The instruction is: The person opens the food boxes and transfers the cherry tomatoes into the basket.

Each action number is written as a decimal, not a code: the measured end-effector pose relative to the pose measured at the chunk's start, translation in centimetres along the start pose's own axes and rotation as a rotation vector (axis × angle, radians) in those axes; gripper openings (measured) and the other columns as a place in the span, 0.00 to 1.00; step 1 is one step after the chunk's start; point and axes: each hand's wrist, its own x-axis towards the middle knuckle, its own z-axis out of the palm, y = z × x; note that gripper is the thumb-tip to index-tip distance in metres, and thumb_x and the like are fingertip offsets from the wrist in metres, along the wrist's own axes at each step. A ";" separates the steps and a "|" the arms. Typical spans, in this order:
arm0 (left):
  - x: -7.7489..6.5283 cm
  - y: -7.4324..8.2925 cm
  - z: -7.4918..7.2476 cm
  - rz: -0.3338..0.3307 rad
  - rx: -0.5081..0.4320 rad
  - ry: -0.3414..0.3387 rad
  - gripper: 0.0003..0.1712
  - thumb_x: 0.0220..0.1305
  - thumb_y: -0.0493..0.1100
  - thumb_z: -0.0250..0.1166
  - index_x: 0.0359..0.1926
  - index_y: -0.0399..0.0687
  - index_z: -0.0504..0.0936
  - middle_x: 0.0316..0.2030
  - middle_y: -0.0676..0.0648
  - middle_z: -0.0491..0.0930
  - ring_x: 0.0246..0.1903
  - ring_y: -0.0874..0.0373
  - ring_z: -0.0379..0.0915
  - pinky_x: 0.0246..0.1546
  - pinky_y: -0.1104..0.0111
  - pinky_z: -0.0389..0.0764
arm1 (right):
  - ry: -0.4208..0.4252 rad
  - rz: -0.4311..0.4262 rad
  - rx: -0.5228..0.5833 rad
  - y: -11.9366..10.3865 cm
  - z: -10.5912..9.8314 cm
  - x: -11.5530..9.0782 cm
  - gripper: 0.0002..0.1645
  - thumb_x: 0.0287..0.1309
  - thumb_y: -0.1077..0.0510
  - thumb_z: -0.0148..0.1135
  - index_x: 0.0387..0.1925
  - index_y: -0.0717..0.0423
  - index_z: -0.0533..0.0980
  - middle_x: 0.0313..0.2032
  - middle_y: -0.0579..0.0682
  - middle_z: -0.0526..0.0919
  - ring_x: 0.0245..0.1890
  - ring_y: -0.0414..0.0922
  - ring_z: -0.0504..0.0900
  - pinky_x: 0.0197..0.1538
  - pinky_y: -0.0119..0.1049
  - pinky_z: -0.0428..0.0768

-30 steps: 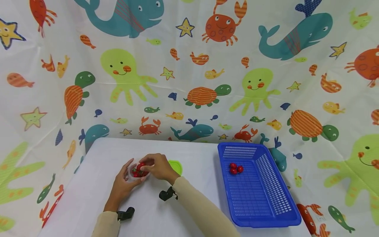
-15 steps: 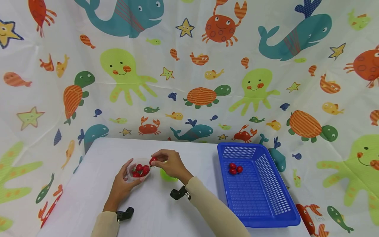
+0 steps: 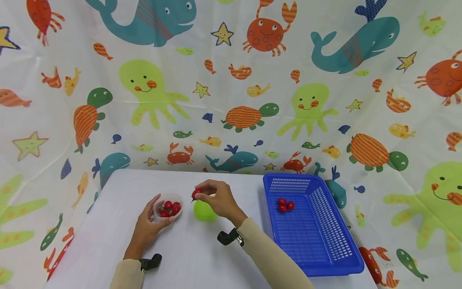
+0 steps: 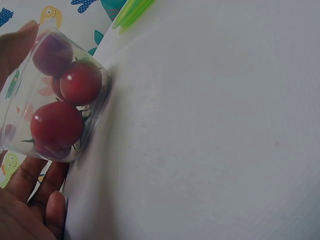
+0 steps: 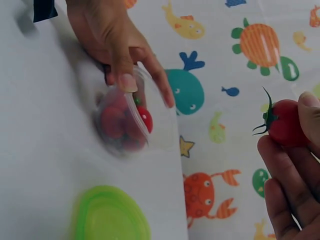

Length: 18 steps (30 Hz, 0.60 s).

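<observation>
My left hand (image 3: 149,224) grips a small clear plastic tub (image 3: 157,208) by its sides on the white table. Several cherry tomatoes (image 4: 56,124) with green stems lie inside the tub. To the right of it, my right hand (image 3: 221,198) pinches one cherry tomato (image 5: 287,122) between thumb and fingers, raised above the table; its green calyx shows in the right wrist view. Beneath that hand lies a lime-green lid (image 3: 204,212), partly covered by the fingers in the head view.
On the table's right side stands a blue plastic basket (image 3: 310,241) with perforated walls. A small group of cherry tomatoes (image 3: 282,208) sits near its back left corner. A sea-animal printed cloth (image 3: 223,60) hangs behind the white table (image 3: 195,253).
My right hand has lifted a cherry tomato out of the tub and moved right with it, over the green lid. The left hand keeps its grip on the tub.
</observation>
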 end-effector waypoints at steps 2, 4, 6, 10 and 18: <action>0.0 -0.1 0.0 0.003 0.000 0.001 0.60 0.51 0.66 0.73 0.77 0.77 0.47 0.75 0.47 0.61 0.76 0.40 0.48 0.67 0.36 0.64 | 0.011 -0.001 0.009 -0.1 -0.4 -0.3 0.16 0.59 0.47 0.69 0.50 0.41 0.83 0.41 0.33 0.86 0.41 0.35 0.85 0.46 0.30 0.85; 0.0 -0.2 0.0 0.010 -0.001 0.002 0.60 0.51 0.66 0.73 0.78 0.76 0.47 0.75 0.47 0.62 0.76 0.40 0.48 0.67 0.36 0.64 | 0.023 -0.001 0.018 0.0 -0.8 -0.5 0.16 0.59 0.47 0.69 0.49 0.40 0.83 0.41 0.34 0.87 0.41 0.36 0.85 0.47 0.31 0.85; 0.1 -0.2 0.0 0.014 -0.002 0.000 0.59 0.52 0.65 0.73 0.78 0.74 0.47 0.75 0.47 0.62 0.76 0.40 0.48 0.67 0.36 0.64 | 0.036 0.004 0.025 0.2 -1.2 -0.7 0.15 0.59 0.48 0.69 0.48 0.39 0.83 0.40 0.34 0.87 0.41 0.36 0.85 0.48 0.31 0.85; 0.0 -0.1 0.0 0.014 0.001 -0.006 0.59 0.52 0.65 0.73 0.78 0.73 0.47 0.75 0.47 0.61 0.76 0.39 0.48 0.67 0.36 0.63 | 0.056 0.023 0.041 0.8 -2.0 -1.3 0.14 0.59 0.49 0.69 0.47 0.38 0.83 0.41 0.36 0.87 0.41 0.37 0.85 0.49 0.30 0.85; -0.1 0.1 -0.1 0.020 -0.004 -0.009 0.60 0.52 0.64 0.74 0.78 0.72 0.47 0.74 0.46 0.62 0.76 0.39 0.48 0.67 0.36 0.63 | 0.092 0.026 0.066 1.2 -3.9 -2.5 0.14 0.59 0.51 0.69 0.47 0.42 0.83 0.40 0.39 0.88 0.42 0.40 0.86 0.51 0.33 0.84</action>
